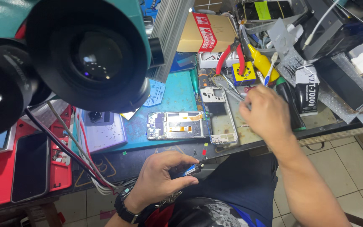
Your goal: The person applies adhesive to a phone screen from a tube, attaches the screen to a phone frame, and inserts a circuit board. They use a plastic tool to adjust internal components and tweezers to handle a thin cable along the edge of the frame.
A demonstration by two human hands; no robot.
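My left hand point(161, 178) is below the bench edge, over my lap, with its fingers pinched on a small dark phone part point(193, 170) with a blue end. My right hand point(262, 112) reaches over the bench, fingers curled by thin metal tweezers point(232, 89) whose tips point up and left; whether it grips them is unclear. Just left of that hand lies a bare phone frame point(220, 114). Beside the frame, on the teal mat point(177, 94), rests an opened phone point(176, 125) showing its inner boards.
A microscope's two black eyepieces point(85, 54) fill the upper left. A red tray point(64, 168) with a dark phone point(30, 166) sits at left. Red-handled pliers point(232, 54), a yellow-handled screwdriver point(262, 62), a cardboard box point(206, 31) and a glue bottle point(306, 90) crowd the back.
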